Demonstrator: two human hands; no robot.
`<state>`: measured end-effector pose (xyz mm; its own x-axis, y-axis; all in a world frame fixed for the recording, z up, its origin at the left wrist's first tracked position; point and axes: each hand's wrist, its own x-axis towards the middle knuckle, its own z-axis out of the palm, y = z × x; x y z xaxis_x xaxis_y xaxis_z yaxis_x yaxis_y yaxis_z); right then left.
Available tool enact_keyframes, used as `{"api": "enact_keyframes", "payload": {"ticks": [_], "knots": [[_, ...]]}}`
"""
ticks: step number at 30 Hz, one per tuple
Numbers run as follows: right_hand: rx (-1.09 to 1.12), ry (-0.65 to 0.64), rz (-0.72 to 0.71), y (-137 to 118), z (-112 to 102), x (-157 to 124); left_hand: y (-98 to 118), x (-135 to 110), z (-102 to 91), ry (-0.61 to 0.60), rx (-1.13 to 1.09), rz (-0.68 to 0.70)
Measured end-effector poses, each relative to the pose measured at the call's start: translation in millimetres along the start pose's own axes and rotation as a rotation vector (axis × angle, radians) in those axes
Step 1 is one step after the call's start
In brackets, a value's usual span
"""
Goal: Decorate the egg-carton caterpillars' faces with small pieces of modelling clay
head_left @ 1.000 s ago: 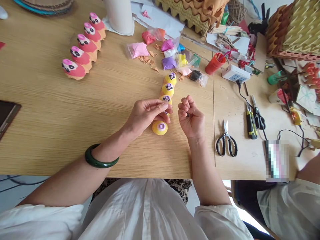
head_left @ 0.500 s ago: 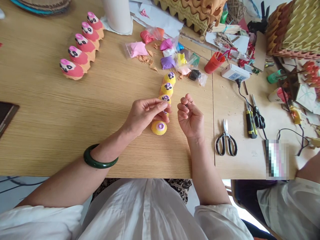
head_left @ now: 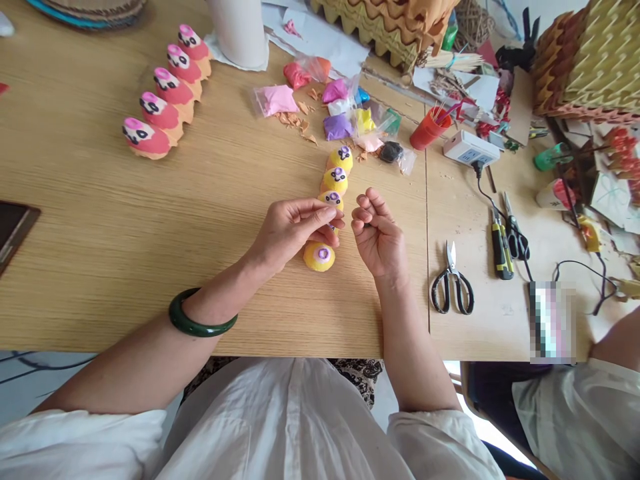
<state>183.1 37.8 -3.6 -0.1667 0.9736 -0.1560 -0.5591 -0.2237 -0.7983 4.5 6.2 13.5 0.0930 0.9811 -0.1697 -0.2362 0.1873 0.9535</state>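
Note:
My left hand (head_left: 293, 228) rests above the wooden table (head_left: 100, 220), fingers pressed together around a small yellow clay figure that is mostly hidden. A yellow clay figure with a purple dot (head_left: 319, 256) lies just below it. Three more yellow figures with black-and-purple faces (head_left: 336, 177) line up behind toward the clay bags. My right hand (head_left: 377, 235) hovers close beside the left, fingers curled in a pinch on a tiny dark bit I cannot make out.
A row of pink-and-orange figures (head_left: 165, 93) stands at the far left. Bags of coloured clay (head_left: 345, 110) lie beyond the yellow row. Black scissors (head_left: 453, 283), pliers (head_left: 503, 243), a power strip (head_left: 470, 147) and a red cup (head_left: 430, 128) sit right. Another person's sleeve (head_left: 590, 413) is at lower right.
My right hand has drifted slightly left, closer to the left hand. The left hand has stayed put.

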Motion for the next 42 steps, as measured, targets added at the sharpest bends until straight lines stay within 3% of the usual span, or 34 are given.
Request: {"api": "enact_keyframes", "payload": {"ticks": [7,19,30,35,42], "knots": [[-0.082,0.016,0.051,-2.7,8.7,-6.2,-0.9,-2.3,-0.2,-0.034,-0.001,0.021],[-0.246,-0.177,0.0,1.4,14.7,-18.3,-3.5,-2.0,1.0,-0.174,-0.1,0.003],[-0.227,-0.159,-0.001,3.2,8.8,-15.2,-1.2,-1.5,3.2,-0.112,-0.108,0.03],[-0.234,-0.163,0.003,1.1,11.0,-15.0,-3.6,-0.2,1.9,-0.016,-0.069,0.071],[-0.276,-0.164,0.004,1.4,13.2,-18.5,-4.6,0.3,1.4,-0.142,-0.108,0.012]]}}
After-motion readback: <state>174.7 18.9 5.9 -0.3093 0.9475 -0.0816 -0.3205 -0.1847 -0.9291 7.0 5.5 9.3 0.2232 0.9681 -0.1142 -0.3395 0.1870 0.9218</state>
